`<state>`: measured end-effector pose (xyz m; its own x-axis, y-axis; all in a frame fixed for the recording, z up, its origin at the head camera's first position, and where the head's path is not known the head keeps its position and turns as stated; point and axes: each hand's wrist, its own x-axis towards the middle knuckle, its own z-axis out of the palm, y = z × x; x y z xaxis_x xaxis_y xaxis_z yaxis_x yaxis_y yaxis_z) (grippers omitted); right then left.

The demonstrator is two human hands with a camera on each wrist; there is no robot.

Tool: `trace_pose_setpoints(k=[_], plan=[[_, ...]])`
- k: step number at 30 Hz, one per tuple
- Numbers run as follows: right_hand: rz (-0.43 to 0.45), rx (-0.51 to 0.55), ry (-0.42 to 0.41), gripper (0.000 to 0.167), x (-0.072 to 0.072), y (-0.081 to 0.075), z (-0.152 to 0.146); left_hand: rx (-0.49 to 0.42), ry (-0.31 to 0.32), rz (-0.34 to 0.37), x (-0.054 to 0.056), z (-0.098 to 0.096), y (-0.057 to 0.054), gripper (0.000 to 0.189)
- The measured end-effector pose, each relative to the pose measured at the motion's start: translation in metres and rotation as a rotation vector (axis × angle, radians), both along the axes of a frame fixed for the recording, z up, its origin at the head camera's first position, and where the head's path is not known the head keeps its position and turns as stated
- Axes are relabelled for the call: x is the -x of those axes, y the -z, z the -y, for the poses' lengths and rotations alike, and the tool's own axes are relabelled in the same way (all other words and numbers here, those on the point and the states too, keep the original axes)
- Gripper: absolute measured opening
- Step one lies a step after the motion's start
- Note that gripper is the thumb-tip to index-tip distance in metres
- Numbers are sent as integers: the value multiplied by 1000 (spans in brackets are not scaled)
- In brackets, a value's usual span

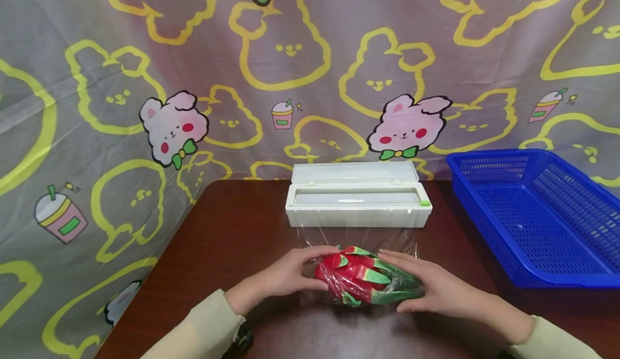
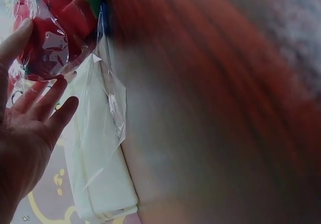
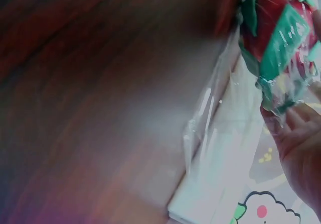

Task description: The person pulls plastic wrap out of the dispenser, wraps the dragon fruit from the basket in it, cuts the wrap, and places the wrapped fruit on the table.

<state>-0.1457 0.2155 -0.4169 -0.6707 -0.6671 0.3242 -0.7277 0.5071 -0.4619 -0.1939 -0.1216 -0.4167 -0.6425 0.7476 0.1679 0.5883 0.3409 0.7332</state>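
Holding dragon fruit [image 1: 352,277] — seemingly film-wrapped

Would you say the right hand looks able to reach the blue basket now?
Likely yes: nothing stands between the right hand and the blue basket, though that hand holds the dragon fruit.

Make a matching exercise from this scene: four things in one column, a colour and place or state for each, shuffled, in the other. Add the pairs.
Things
1. fruit
2. box
3. basket
4. film

Descriptions
A. blue, to the right of the box
B. clear, running from the box to the fruit
C. white, lid open
D. red and green, between the left hand and right hand

Pairs: 1-D, 2-C, 3-A, 4-B
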Motion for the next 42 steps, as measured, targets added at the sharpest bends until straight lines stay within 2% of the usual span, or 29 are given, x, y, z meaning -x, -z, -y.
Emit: trace_pose_setpoints(k=[2, 10, 18, 21, 24, 28, 31, 33, 38, 42], plan=[[-2, -5, -18, 84, 3, 3, 0, 2, -3, 17, 0, 0, 0, 69], [-13, 28, -37, 60, 14, 6, 1, 9, -10, 78, 4, 0, 0, 68], [109, 47, -43, 49, 23, 3, -4, -7, 3, 84, 6, -2, 0, 68], [130, 53, -47, 47, 26, 3, -5, -23, 12, 78, 7, -2, 0, 67], [148, 55, -50, 46, 27, 4, -6, -17, -4, 5, 6, -1, -2, 66], [161, 65, -57, 45, 28, 5, -6, -3, -70, -175, 2, 8, -8, 65], [157, 69, -56, 45, 28, 5, -7, 4, -98, -269, -4, 16, -12, 70], [161, 71, -54, 45, 28, 4, -7, 22, -78, -302, -8, 18, -13, 76], [187, 81, -58, 45, 27, 1, -7, 134, 26, -343, -13, 18, -5, 91], [200, 90, -64, 45, 27, 2, -6, 169, 61, -397, -11, 14, 1, 91]])
